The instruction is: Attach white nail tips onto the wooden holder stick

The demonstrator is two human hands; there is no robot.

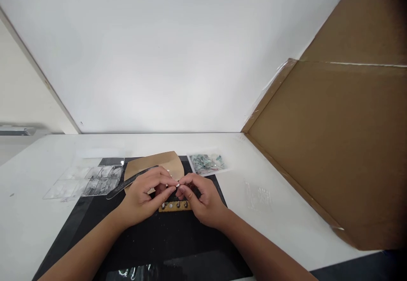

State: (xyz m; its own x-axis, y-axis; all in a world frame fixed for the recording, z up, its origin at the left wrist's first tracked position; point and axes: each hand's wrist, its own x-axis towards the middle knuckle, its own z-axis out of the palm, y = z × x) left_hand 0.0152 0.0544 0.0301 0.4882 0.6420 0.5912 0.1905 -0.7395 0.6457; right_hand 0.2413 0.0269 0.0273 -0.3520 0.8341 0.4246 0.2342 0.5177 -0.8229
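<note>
My left hand (149, 192) and my right hand (202, 198) meet over the dark mat, thumbs and forefingers pinched together. Between their fingertips shows a small white piece (177, 185), too small to name surely. Just below the fingers lies a yellowish strip (171, 207) with round holes and several small metal pegs, partly covered by my hands. A dark curved file (122, 190) reaches out from behind my left hand. Under it and beyond lies a tan paper sheet (155, 161) with a few small white bits near my fingers.
Left of the mat (159, 238) stands a clear compartment box (103, 179) holding pale pieces. A clear packet (208, 163) with greenish flakes lies behind my right hand. A transparent sheet (257, 197) rests on the white table to the right. A cardboard panel (333, 145) walls the right side.
</note>
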